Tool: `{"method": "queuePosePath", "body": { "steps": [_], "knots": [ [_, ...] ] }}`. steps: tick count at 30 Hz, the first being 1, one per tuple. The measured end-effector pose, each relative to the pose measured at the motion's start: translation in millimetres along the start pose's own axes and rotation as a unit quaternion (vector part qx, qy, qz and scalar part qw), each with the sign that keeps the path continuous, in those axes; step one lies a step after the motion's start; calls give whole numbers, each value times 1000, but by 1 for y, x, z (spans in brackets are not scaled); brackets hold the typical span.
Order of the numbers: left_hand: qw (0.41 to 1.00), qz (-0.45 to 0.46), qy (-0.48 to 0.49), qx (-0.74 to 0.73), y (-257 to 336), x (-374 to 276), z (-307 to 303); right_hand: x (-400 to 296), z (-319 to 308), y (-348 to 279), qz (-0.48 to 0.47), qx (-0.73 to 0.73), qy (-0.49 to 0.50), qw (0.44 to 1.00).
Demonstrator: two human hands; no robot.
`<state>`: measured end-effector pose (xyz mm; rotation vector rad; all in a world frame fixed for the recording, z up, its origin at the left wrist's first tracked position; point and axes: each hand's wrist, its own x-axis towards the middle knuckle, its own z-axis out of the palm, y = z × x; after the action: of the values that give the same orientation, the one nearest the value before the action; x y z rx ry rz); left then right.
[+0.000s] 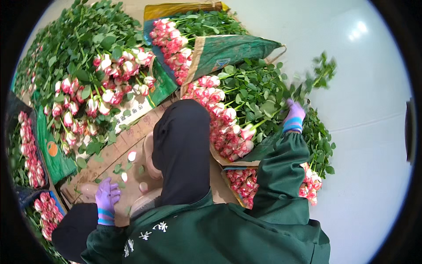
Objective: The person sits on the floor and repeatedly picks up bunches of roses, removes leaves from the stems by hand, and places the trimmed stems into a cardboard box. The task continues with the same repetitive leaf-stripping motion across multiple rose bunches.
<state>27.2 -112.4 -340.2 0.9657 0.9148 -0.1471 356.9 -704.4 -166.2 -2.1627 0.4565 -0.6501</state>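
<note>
My right hand [294, 115], in a purple glove with a striped cuff, is closed around a rose stem among green leaves. Its blurred leafy end [323, 72] sticks out up and to the right, over the pale floor. The rose bloom [248, 132], pink and white, appears to belong to that stem and lies over a row of similar roses [227, 115] in a green woven sack [237, 49]. Low on the left, my left hand [107, 194], gloved alike, hangs in front of my knee with nothing in it and its fingers slightly apart.
A large heap of loose roses [108, 95] spreads over green sacks [54, 148] at upper left. Fallen petals [132, 156] and leaves dot the cardboard [132, 132] by my feet. More sacked roses [31, 151] stand at far left, and others [244, 184] lie beneath my right arm.
</note>
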Motion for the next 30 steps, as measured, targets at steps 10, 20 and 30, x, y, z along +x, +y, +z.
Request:
{"method": "queuePosePath", "body": {
  "steps": [10, 20, 30],
  "knots": [
    [991, 98, 65, 62, 50, 2, 24, -49, 39, -116, -49, 59, -91, 993],
    [813, 330, 235, 417, 202, 119, 152, -204, 259, -292, -247, 224, -421, 844],
    [756, 174, 339, 533, 205, 183, 184, -243, 290, -300, -369, 65, -416, 829]
  ]
}}
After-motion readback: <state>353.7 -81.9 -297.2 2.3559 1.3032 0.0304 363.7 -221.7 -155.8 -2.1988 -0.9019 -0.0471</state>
